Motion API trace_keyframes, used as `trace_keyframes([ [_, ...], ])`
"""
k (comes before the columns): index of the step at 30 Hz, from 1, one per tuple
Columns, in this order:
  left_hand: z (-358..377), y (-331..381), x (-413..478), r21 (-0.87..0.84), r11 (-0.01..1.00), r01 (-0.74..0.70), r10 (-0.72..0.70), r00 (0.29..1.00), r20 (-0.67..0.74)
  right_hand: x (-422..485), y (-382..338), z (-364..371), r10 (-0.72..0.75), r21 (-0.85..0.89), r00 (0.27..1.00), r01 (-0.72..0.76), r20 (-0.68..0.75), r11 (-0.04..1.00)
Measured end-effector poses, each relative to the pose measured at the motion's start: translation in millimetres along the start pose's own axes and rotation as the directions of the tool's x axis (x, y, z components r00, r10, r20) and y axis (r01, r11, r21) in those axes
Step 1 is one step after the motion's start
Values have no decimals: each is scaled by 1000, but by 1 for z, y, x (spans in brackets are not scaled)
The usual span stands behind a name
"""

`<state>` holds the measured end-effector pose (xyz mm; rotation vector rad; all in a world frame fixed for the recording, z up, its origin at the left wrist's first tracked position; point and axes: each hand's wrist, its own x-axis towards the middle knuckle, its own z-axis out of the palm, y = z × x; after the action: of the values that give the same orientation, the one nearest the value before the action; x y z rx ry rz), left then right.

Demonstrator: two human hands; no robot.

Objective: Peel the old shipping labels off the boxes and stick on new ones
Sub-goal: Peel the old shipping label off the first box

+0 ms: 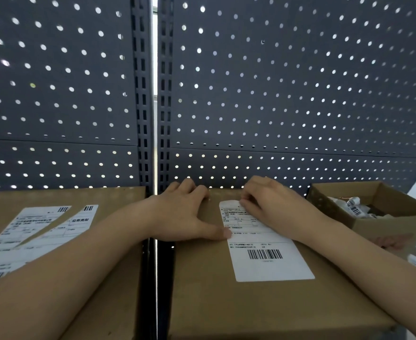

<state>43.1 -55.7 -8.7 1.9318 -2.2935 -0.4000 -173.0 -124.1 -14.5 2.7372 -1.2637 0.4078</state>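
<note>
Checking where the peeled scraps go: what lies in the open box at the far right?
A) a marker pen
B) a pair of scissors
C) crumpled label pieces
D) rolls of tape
C: the open box holds crumpled label pieces, white paper with barcodes showing.

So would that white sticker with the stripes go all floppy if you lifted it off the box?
Probably floppy: the label looks paper-thin and lies flat on the box. Likely very light too, being a single sheet.
</note>
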Motion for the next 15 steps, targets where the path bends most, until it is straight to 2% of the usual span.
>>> trace_keyframes([
  [4,2,2,-1,5,1000,5,-5,1000,-6,-4,-3,0,-31,-118,999,32,7,993],
  [15,-1,1,-2,7,1000,0,0,1000,-14,-11,-3,-4,-42,-77,999,41,-14,996],
])
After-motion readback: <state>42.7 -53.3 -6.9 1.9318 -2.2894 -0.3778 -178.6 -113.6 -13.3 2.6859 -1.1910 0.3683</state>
